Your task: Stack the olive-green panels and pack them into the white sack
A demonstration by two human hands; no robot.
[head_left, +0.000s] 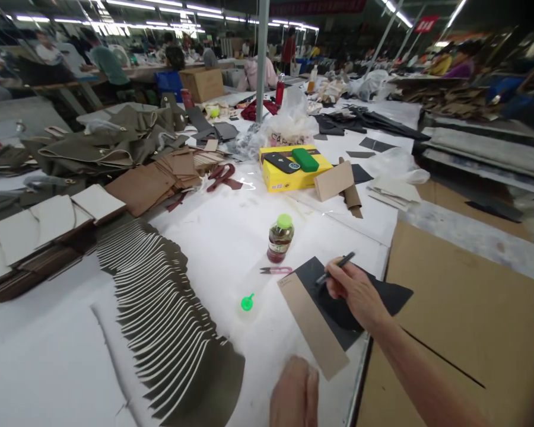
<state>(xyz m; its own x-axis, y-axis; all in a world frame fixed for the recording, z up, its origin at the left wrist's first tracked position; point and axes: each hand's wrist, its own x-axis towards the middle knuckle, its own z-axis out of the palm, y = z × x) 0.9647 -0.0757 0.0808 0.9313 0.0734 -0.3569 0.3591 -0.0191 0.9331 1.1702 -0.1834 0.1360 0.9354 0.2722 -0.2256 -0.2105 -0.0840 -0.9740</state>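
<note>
My right hand (353, 290) is closed around a black pen (336, 268), held slanting just over dark sheet pieces (318, 281). A flat beige card strip (314, 326) lies along the left edge of those pieces. Near the bottom edge, my left hand (293, 391) is smeared by motion, below and left of the card strip; its fingers cannot be read. Pink-handled thread snips (276, 270) rest beyond the card. A small bright green object (247, 303) sits to their lower left.
A jar with a lime-green lid (280, 239) stands behind the snips. On the left is a fanned row of olive pieces (178, 320), with brown stacks (146, 184) beyond. A yellow box (293, 172) stands farther back. Brown board (463, 320) covers the right side.
</note>
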